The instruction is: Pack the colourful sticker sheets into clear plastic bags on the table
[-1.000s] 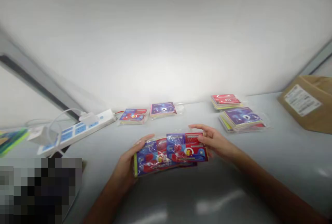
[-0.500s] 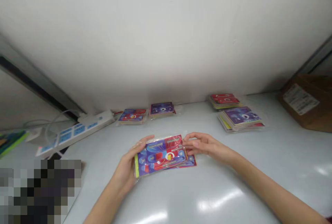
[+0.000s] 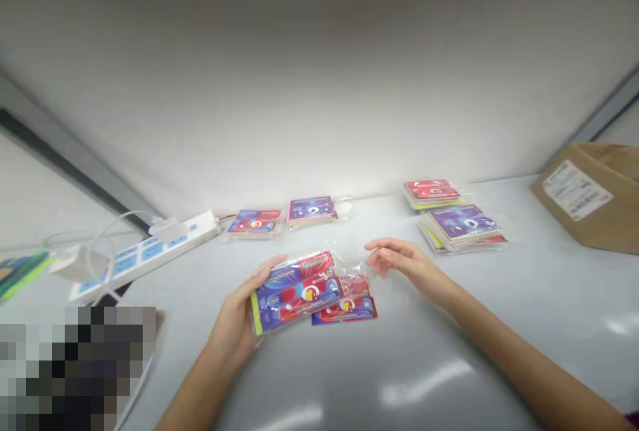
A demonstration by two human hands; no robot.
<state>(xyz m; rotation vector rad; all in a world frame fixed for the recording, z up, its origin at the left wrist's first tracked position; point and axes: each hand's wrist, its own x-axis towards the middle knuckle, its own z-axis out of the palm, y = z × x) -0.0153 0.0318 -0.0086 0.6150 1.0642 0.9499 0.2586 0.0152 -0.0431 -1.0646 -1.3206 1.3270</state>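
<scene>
My left hand (image 3: 239, 311) is closed around the left end of a clear plastic bag of printed cards (image 3: 297, 292), with a blue and red top and a yellow-green edge. The pack is tilted, its right end over another blue and red card (image 3: 347, 311) on the table, which it partly covers. The bag's loose clear flap (image 3: 349, 259) sticks out to the right. Just beyond that flap, my right hand (image 3: 399, 265) hovers with fingers loosely bent and apart; I see nothing held in it.
Along the wall lie bagged card packs: a red and blue one (image 3: 254, 223), a purple one (image 3: 313, 210), a red stack (image 3: 432, 193) and a purple-topped stack (image 3: 464, 226). A power strip (image 3: 150, 255) with cables is at left. A cardboard box (image 3: 594, 195) stands at right.
My left hand has shifted the pack a little left, uncovering more of the card beneath. My right hand has moved off the pack's right end, up and to the right. The bag flap now shows.
</scene>
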